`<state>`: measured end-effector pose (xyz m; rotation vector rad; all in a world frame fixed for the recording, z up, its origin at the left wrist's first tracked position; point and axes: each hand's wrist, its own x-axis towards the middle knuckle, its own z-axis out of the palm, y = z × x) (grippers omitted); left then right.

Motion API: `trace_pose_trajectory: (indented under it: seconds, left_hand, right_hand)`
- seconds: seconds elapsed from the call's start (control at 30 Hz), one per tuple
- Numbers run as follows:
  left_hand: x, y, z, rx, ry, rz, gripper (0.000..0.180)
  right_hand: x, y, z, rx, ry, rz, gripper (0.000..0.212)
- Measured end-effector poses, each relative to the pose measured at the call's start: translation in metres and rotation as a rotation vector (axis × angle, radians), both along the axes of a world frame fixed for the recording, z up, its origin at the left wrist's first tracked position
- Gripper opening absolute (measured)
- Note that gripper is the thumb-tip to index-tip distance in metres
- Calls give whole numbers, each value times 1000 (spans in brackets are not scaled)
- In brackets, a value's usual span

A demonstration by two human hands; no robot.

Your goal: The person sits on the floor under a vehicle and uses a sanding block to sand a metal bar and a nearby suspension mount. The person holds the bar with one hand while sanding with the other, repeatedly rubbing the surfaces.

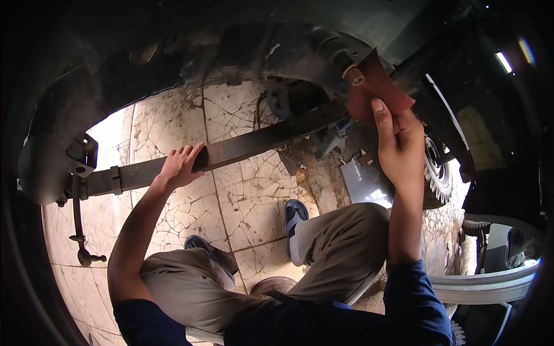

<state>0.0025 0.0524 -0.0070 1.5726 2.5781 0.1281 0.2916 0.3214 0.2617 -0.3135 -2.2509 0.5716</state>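
A reddish-brown sheet of sandpaper [378,92], slightly curled, is pinched in my right hand [401,144], with the thumb lying across its lower part. The sheet is up beside a round metal stub [354,75] under the dark bodywork; I cannot tell whether they touch. My left hand [180,165] rests on a long dark metal bar that looks like a leaf spring [248,147], its fingers stretched out and apart. The bar slants across from lower left to upper right. Part of its right end is hidden near the sandpaper.
Dark bodywork [190,55] arches overhead. At left a rod with a ball end [84,254] hangs from the bar's mount. A toothed wheel [438,173] and a pale metal rim [490,287] stand at right. Cracked tiles [248,190] and a grey plate [365,181] lie below.
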Motion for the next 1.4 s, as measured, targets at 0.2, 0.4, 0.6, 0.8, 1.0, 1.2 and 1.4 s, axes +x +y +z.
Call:
trace_pose_trajectory:
  seconds: [0.2, 0.4, 0.6, 0.8, 1.0, 1.2, 1.4]
  left_hand:
    - [-3, -2, -7, 36, 50, -16, 91]
    - [-4, 1, -5, 20, 34, -9, 91]
    - [-6, -4, 8, -63, -55, 19, 91]
    - [-17, -23, 47, -287, 138, 74, 83]
    - [-9, -75, 63, -317, 239, 291, 80]
    - [-14, -120, 64, -531, 422, 489, 98]
    - [-20, -164, 57, -363, 262, 562, 98]
  right_hand:
    - [-6, -7, 8, 81, 76, 114, 21]
    - [5, 3, 7, -20, 153, -13, 24]
    - [8, -26, 8, -26, 398, 199, 27]
    - [-56, -69, -50, 28, -428, 671, 33]
    - [-139, -97, -213, 549, -435, 695, 43]
    - [-187, -168, -294, 216, -323, 418, 48]
    - [-196, -223, -307, 255, -296, 380, 47]
